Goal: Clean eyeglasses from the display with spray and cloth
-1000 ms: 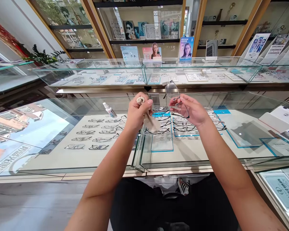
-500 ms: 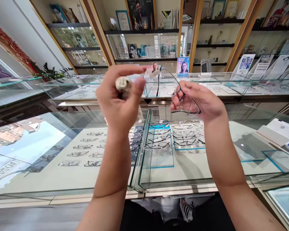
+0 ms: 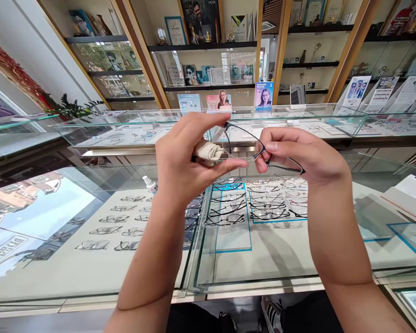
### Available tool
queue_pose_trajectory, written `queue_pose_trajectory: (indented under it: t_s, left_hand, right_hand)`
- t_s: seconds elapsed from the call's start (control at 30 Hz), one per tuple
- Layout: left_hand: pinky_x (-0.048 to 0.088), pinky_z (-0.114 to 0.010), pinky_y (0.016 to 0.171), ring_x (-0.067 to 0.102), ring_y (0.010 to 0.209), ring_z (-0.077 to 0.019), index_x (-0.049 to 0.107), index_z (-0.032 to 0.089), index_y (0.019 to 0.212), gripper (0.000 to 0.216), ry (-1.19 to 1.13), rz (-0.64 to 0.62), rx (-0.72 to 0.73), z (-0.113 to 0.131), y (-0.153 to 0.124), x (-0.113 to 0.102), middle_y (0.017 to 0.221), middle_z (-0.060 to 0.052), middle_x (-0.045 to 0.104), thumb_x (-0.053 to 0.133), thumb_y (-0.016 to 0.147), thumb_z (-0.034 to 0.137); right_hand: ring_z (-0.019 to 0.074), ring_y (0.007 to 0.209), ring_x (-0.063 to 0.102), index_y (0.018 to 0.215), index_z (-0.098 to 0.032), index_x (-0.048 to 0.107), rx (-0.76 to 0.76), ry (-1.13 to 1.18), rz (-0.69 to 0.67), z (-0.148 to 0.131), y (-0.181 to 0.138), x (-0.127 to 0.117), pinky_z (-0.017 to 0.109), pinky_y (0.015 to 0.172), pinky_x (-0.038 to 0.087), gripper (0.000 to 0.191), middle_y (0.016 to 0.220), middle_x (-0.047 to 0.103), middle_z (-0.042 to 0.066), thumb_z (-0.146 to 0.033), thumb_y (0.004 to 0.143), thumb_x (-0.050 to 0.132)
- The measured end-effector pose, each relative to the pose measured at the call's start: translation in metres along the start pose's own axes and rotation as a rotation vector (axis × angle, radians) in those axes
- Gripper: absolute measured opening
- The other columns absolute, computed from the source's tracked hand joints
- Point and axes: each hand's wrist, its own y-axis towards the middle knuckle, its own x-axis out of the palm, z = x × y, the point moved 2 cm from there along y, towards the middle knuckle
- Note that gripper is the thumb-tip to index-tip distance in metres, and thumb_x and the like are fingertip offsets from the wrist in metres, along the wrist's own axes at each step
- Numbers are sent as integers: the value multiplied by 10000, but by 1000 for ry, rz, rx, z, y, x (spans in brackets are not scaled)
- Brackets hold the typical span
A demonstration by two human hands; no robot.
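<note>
A thin dark-framed pair of glasses [image 3: 244, 143] is held up in front of me, above the glass counter. My right hand [image 3: 300, 155] pinches the frame at its right side between thumb and fingers. My left hand [image 3: 187, 157] holds a beige cleaning cloth [image 3: 208, 151] bunched in the palm, with thumb and forefinger closing around the left lens. A small white spray bottle [image 3: 149, 184] stands on the counter, partly hidden behind my left wrist.
A glass display counter [image 3: 229, 273] holds several rows of spectacle frames [image 3: 260, 203] beneath its top. A second glass counter [image 3: 298, 121] runs behind it, with posters and wall shelves beyond. White boxes [image 3: 409, 192] lie at the right.
My left hand came down from its raised position and moved right to the glasses, bringing the cloth onto the left lens. The right hand turned the frame more level.
</note>
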Motion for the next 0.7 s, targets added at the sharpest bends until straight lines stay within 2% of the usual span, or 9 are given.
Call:
queue_pose_trajectory:
  t_s: [0.23, 0.3, 0.37, 0.5, 0.6, 0.7]
  left_hand:
    - [613, -444, 806, 758, 1060, -284, 738, 349, 1314, 578, -38, -103, -147, 7, -3, -1, 1211, -60, 795, 873, 873, 696]
    - [589, -430, 767, 749, 991, -258, 736, 347, 1305, 561, -27, -76, -141, 6, -3, -2, 1202, -48, 796, 890, 871, 669]
    - [569, -420, 733, 736, 922, -229, 741, 349, 1282, 536, -18, -20, -122, 6, -3, -3, 1198, -36, 796, 915, 863, 634]
    - [579, -440, 736, 732, 954, -238, 740, 344, 1281, 531, 25, 81, -173, 4, -5, -8, 1214, -46, 776, 895, 878, 654]
    - [576, -465, 708, 720, 978, -265, 731, 323, 1291, 561, 86, 136, -202, 4, -6, -12, 1202, -54, 765, 846, 899, 708]
    - [583, -472, 706, 719, 1013, -279, 714, 343, 1304, 524, 119, 159, -222, 7, -6, -14, 1212, -48, 753, 845, 918, 672]
  right_hand:
    - [199, 882, 717, 855, -236, 647, -15, -139, 55, -4, -3, 4, 369, 840, 607, 418, 874, 724, 32, -619, 977, 765]
    - [195, 914, 706, 887, -241, 642, -71, -161, 168, -4, -2, 4, 367, 857, 603, 398, 913, 715, 29, -604, 961, 787]
    - [188, 950, 694, 921, -256, 620, -165, -174, 354, -4, -2, 2, 356, 872, 596, 384, 954, 698, 20, -590, 946, 810]
    - [186, 920, 686, 925, -287, 587, -347, -169, 676, 1, -4, -9, 354, 844, 593, 381, 954, 676, 10, -630, 994, 737]
    - [204, 869, 669, 888, -296, 600, -429, -208, 788, 5, -4, -19, 373, 802, 590, 441, 883, 656, 15, -712, 1032, 633]
    - [206, 772, 618, 792, -290, 585, -476, -257, 829, 6, -3, -23, 387, 756, 561, 541, 764, 598, 10, -769, 1043, 572]
